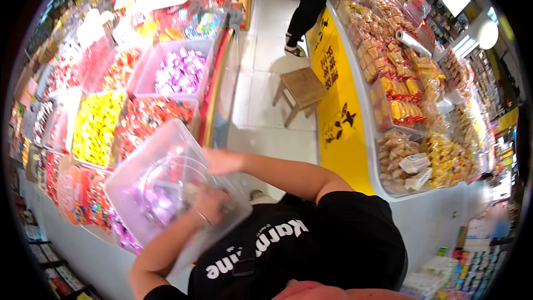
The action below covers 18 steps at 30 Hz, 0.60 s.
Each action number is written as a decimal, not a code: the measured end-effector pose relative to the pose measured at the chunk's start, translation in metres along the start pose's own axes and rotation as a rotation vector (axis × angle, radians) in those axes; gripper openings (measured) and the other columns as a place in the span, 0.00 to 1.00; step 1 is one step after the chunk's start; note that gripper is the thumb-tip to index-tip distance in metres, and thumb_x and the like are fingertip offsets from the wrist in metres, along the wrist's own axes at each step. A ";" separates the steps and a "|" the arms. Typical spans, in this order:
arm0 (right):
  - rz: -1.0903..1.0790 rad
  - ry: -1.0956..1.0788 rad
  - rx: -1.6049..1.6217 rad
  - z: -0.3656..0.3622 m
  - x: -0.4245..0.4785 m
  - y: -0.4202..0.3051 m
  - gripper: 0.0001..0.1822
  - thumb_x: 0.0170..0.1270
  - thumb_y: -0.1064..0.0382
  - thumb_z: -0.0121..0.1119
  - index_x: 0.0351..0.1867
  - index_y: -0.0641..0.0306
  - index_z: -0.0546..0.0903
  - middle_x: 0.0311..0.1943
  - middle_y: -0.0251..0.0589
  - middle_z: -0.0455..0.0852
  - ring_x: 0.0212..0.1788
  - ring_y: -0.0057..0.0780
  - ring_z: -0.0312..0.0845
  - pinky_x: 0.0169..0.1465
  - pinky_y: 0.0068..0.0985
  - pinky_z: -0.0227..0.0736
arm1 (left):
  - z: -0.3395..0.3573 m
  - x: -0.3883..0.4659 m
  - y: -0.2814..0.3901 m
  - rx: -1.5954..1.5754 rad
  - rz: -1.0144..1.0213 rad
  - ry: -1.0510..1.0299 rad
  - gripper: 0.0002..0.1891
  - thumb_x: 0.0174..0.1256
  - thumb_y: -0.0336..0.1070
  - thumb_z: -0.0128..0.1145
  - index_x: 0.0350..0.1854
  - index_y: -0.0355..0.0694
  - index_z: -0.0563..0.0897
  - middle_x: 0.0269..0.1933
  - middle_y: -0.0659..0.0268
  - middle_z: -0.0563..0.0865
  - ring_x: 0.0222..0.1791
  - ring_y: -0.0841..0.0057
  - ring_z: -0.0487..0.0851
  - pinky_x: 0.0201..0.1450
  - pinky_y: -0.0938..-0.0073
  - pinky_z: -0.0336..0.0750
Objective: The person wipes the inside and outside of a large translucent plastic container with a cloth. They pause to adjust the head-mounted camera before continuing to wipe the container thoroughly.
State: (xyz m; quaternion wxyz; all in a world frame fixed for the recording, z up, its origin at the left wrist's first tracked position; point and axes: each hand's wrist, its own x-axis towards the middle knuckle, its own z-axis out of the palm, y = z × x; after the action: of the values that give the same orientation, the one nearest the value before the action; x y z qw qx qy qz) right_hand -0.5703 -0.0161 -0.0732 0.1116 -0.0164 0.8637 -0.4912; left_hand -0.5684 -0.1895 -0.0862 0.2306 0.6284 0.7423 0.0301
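A translucent plastic bin (125, 183) is tilted in front of my body, over the edge of the candy display. My right hand (222, 161) grips its far right side. Inside the bin is my left hand (210, 205), blurred, with its fingers curled on what looks like a greyish cloth (191, 193). Pink and purple shiny shapes (160, 202) show in the bin; whether they lie inside or show through the plastic, I cannot tell. Beyond it stand a bin of red-wrapped candies (156, 112), one of yellow-wrapped candies (98, 127) and one of purple-wrapped candies (181, 71).
A wooden stool (303, 85) stands on the tiled aisle floor (266, 56). To the right runs a yellow-fronted counter (339, 133) with packaged snacks (402, 104). Another person (312, 0) stands at its far end. More red-wrapped candies (98, 198) lie left of the tilted bin.
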 end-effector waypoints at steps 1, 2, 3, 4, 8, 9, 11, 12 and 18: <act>0.012 -0.081 0.081 -0.007 -0.009 -0.023 0.24 0.51 0.59 0.56 0.49 0.67 0.69 0.40 0.57 0.78 0.43 0.49 0.76 0.46 0.35 0.71 | -0.002 -0.011 0.011 0.108 0.122 -0.054 0.18 0.43 0.36 0.57 0.42 0.48 0.77 0.47 0.61 0.78 0.57 0.65 0.69 0.62 0.58 0.55; 0.061 -0.083 0.021 -0.009 -0.013 -0.033 0.23 0.51 0.60 0.55 0.49 0.68 0.68 0.39 0.57 0.78 0.43 0.48 0.76 0.45 0.35 0.71 | -0.006 -0.014 0.002 0.180 0.057 -0.063 0.19 0.44 0.38 0.58 0.43 0.47 0.76 0.49 0.61 0.77 0.59 0.65 0.67 0.63 0.57 0.53; 0.124 -0.082 -0.043 -0.012 -0.017 -0.039 0.23 0.52 0.60 0.54 0.49 0.69 0.68 0.39 0.58 0.78 0.43 0.48 0.76 0.45 0.35 0.71 | -0.005 -0.012 -0.012 0.245 0.003 -0.066 0.20 0.44 0.39 0.58 0.45 0.47 0.76 0.51 0.62 0.76 0.61 0.66 0.65 0.65 0.56 0.51; 0.199 -0.082 -0.106 -0.014 -0.022 -0.040 0.23 0.52 0.60 0.53 0.49 0.71 0.67 0.39 0.59 0.78 0.42 0.47 0.77 0.44 0.36 0.71 | -0.003 -0.008 -0.025 0.302 -0.043 -0.068 0.22 0.45 0.41 0.58 0.46 0.46 0.76 0.53 0.62 0.75 0.63 0.66 0.62 0.66 0.55 0.49; 0.116 -0.083 -0.021 0.008 -0.007 -0.005 0.21 0.51 0.64 0.50 0.45 0.75 0.65 0.34 0.61 0.78 0.39 0.51 0.77 0.41 0.37 0.72 | -0.016 0.002 -0.108 0.369 -0.545 0.480 0.30 0.53 0.48 0.54 0.56 0.34 0.67 0.63 0.58 0.66 0.66 0.70 0.60 0.65 0.52 0.47; 0.132 -0.082 -0.038 0.010 -0.006 -0.009 0.21 0.51 0.64 0.50 0.45 0.76 0.65 0.34 0.61 0.78 0.39 0.51 0.77 0.42 0.37 0.72 | -0.011 -0.003 -0.118 0.448 -0.476 0.503 0.28 0.52 0.44 0.54 0.55 0.35 0.69 0.61 0.57 0.69 0.63 0.70 0.65 0.65 0.53 0.47; 0.177 -0.063 -0.080 0.004 -0.007 -0.018 0.20 0.51 0.64 0.50 0.43 0.76 0.65 0.34 0.61 0.78 0.40 0.52 0.76 0.43 0.37 0.71 | -0.011 0.016 -0.086 0.281 -0.510 0.540 0.25 0.50 0.40 0.54 0.52 0.36 0.72 0.58 0.57 0.73 0.61 0.68 0.68 0.65 0.53 0.47; 0.142 -0.014 -0.117 0.009 -0.005 -0.015 0.21 0.51 0.62 0.50 0.43 0.77 0.65 0.32 0.61 0.79 0.36 0.50 0.78 0.39 0.37 0.73 | 0.000 0.022 -0.077 0.199 -0.484 0.508 0.24 0.49 0.39 0.54 0.51 0.36 0.72 0.58 0.57 0.72 0.62 0.68 0.66 0.65 0.53 0.47; 0.176 -0.036 0.021 -0.008 -0.015 -0.028 0.21 0.50 0.63 0.52 0.43 0.77 0.68 0.27 0.60 0.79 0.23 0.43 0.80 0.26 0.34 0.74 | 0.034 -0.021 -0.048 0.418 -0.069 0.132 0.17 0.54 0.35 0.45 0.48 0.44 0.74 0.59 0.63 0.71 0.65 0.72 0.61 0.66 0.47 0.40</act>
State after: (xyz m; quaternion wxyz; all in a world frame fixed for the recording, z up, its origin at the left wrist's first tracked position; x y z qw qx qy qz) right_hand -0.5596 -0.0223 -0.0428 0.1699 0.0517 0.8544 -0.4883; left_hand -0.5971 -0.2279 -0.1260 0.0470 0.6334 0.7670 -0.0915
